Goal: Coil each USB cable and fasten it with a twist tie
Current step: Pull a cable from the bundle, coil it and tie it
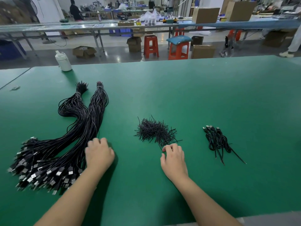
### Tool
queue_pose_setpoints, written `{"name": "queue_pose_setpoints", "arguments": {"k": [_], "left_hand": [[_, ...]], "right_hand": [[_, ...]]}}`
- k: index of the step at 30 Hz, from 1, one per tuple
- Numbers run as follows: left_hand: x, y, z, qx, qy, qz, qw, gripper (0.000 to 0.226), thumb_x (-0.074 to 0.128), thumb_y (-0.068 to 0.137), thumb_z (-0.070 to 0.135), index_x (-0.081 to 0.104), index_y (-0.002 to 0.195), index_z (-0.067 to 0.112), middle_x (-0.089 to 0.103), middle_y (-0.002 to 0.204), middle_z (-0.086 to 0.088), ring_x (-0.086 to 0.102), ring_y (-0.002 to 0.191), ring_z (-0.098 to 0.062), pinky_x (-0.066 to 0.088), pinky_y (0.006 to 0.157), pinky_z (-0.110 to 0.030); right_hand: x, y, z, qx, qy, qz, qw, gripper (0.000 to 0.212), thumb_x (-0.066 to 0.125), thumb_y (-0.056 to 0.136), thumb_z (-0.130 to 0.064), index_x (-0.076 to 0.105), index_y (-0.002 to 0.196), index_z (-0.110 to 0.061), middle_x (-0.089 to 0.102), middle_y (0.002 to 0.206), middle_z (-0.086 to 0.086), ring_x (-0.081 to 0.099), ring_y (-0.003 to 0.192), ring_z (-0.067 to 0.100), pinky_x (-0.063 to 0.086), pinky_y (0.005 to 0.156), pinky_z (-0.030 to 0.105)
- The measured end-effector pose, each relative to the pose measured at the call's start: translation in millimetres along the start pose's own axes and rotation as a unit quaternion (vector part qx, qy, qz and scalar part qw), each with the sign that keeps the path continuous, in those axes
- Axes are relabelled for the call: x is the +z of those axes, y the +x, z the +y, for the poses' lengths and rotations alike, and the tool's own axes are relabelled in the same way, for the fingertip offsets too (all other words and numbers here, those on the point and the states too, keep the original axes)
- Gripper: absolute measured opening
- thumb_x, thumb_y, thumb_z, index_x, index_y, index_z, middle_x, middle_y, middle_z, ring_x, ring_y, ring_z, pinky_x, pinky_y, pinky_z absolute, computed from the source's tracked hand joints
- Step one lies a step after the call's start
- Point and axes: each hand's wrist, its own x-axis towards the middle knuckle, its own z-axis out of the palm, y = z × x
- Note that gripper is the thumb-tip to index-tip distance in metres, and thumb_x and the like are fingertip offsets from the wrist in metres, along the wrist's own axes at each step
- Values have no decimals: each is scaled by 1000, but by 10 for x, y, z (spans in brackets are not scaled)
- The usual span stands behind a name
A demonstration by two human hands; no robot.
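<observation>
Two hands work at the near edge of the green table [211,98], and the pile of twist ties [154,131] at its middle serves as the landmark for everything else. Nearest the ties, just on their near side, the right hand [173,159] lies palm down with its fingers curled and close together, the fingertips at the loose ties straggling out of the pile; whether a tie is already pinched I cannot tell, since the fingertips cover that spot. Well to the left of the ties, the left hand [99,154] rests palm down with fingers bent over the strands of the big bundle of USB cables [78,128]; it touches them, but whether it has one strand singled out is hidden under the hand. The bundle's plugs fan out toward the near left, while its bound tails reach away to the far left of the ties. Well to the right of the ties lies a small heap of coiled cables [216,139], apparently finished. Far beyond, left of the ties, a white bottle [63,61] stands at the table's back edge. My judgement: a new round is starting, picking one cable and one tie. Next, the left hand must draw a single cable free without dragging its neighbours.
</observation>
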Motion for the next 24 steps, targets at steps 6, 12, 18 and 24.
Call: {"name": "queue_pose_setpoints", "arguments": {"k": [6, 12, 18, 24], "left_hand": [[-34, 191, -400, -44, 20, -31, 998, 35, 58, 93, 29, 46, 122, 13, 62, 119, -8, 51, 112, -29, 45, 84, -38], [-106, 193, -331, -35, 37, -5, 999, 10, 51, 97, 24, 48, 94, 14, 67, 90, -5, 56, 84, -25, 41, 67, -34], [-302, 167, 12, -30, -297, -76, 951, 25, 43, 101, 9, 54, 123, 16, 67, 75, -8, 67, 55, -22, 53, 54, -35], [-424, 83, 311, -18, -524, -171, 834, 33, 35, 93, -14, 62, 100, 3, 64, 90, -18, 73, 73, -23, 62, 72, -37]], "right_hand": [[-6, 13, -14, 0, -17, 2, 1000, 21, 46, 97, -30, 55, 115, -23, 46, 116, -4, 40, 109, 17, 35, 97, 30], [-20, 9, -6, -4, -14, -2, 1000, 22, 45, 98, -30, 55, 116, -25, 46, 117, -5, 40, 110, 15, 35, 98, 29], [-20, 6, -7, -4, -7, 2, 1000, 20, 45, 97, -29, 56, 114, -24, 46, 115, -5, 41, 109, 15, 36, 97, 29], [-28, 10, -1, 0, 9, -2, 1000, 18, 47, 97, -28, 56, 112, -25, 46, 114, -6, 40, 108, 14, 35, 97, 29]]}}
